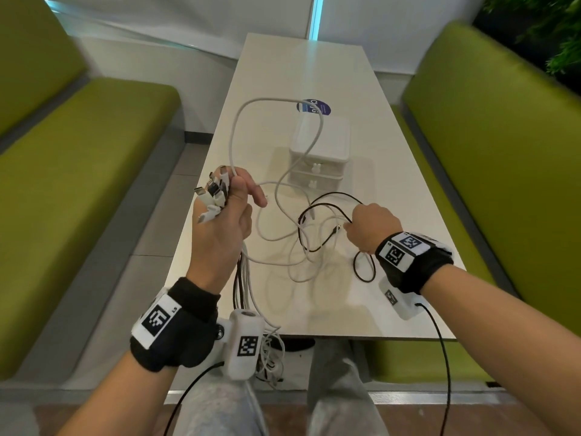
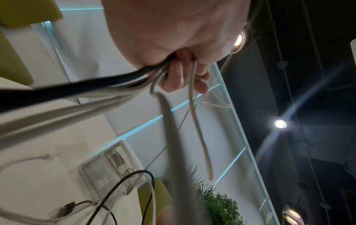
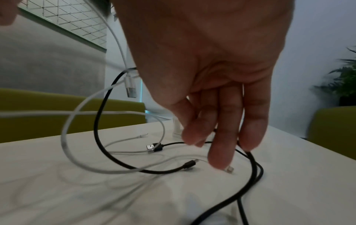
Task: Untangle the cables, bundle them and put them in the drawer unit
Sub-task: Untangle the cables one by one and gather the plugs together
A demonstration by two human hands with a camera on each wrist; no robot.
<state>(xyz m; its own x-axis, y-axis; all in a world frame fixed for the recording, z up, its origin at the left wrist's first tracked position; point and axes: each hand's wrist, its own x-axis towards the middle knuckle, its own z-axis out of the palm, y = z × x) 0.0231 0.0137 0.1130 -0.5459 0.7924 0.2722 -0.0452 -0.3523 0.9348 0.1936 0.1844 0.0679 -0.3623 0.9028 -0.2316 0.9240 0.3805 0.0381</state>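
My left hand (image 1: pixel 232 209) grips a bunch of white and black cable ends (image 1: pixel 215 193), their plugs sticking out above the fist; the cables (image 2: pixel 115 92) trail out below it and over the table's near edge. One white cable (image 1: pixel 261 100) arcs high from this hand and drops into the tangle (image 1: pixel 301 243) on the table. My right hand (image 1: pixel 367 225) reaches down into the tangle, fingers (image 3: pixel 221 144) pointing at the tabletop, holding a raised loop of black cable (image 1: pixel 333 194). A white two-drawer unit (image 1: pixel 320 146) stands behind the tangle, drawers shut.
The white table (image 1: pixel 314 64) runs away from me between green benches on the left (image 1: pixel 78 184) and right (image 1: pixel 503 152). A round blue sticker (image 1: pixel 313 107) lies behind the drawer unit. A black USB plug (image 3: pixel 154 147) rests on the tabletop. Plants (image 1: pixel 553 33) stand far right.
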